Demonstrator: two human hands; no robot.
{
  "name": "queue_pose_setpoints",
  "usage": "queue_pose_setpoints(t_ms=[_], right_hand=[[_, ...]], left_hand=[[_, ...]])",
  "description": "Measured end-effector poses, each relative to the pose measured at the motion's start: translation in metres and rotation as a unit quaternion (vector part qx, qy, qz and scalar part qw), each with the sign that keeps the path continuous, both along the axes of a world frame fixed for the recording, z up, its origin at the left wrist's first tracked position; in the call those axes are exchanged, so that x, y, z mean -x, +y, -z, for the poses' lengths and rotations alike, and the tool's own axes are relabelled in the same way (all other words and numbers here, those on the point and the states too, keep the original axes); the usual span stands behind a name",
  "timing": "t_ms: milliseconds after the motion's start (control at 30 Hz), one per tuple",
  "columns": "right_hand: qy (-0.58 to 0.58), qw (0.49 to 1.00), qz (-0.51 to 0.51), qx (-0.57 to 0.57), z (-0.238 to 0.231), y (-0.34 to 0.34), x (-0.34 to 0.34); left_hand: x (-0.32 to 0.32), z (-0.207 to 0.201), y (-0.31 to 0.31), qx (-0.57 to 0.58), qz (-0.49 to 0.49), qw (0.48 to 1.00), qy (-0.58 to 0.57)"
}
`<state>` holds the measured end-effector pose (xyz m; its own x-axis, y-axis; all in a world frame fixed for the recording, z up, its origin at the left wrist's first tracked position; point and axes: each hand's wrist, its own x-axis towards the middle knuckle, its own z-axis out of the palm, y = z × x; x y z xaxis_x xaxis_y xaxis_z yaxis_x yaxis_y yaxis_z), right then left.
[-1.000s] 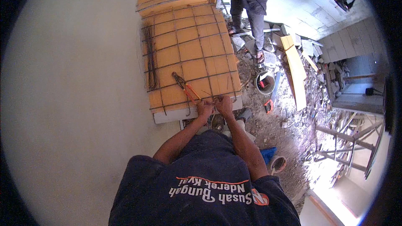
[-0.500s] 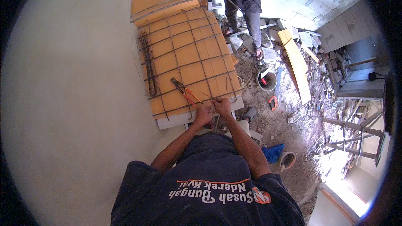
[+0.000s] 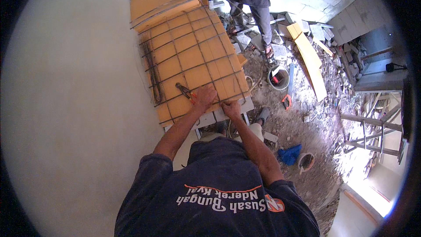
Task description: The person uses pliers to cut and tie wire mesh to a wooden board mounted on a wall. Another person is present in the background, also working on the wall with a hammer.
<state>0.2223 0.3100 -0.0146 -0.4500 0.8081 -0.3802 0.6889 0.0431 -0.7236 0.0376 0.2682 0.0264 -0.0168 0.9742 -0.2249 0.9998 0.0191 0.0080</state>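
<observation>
Currently, left hand lies over the orange-handled pliers, which rest on the steel grid toward the near left of the orange board; whether its fingers close on the handles cannot be told. Right hand is at the near edge, fingertips bunched, anything pinched there too small to tell. Best, probably: right fingers steady at the edge, left grip well back on the handles, tool lifted clear of crossing bars.

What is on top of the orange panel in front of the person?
Over the panel lie a rebar grid, a bundle of thin wire along the left side, and orange-handled pincers. The left hand hides part of the handles and whatever lies beneath it.
</observation>
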Motion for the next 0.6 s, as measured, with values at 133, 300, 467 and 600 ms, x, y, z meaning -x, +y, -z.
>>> queue_pose_setpoints(t_ms=[133,300,467,600], right_hand=[[0.002,0.999,0.021,0.032,-0.007,-0.004,0.007],[-0.004,0.998,0.009,0.069,-0.015,0.002,0.003],[-0.011,0.992,0.022,0.123,-0.028,0.004,0.005],[-0.013,0.997,0.039,0.069,-0.016,0.004,0.0]], left_hand=[[0.019,0.026,-0.01,-0.011,0.077,0.997,-0.02],[0.02,0.044,-0.009,-0.082,0.105,0.991,-0.027],[0.045,0.033,-0.007,-0.005,0.141,0.985,-0.095],[0.037,-0.004,0.001,0.035,0.101,0.992,-0.074]])
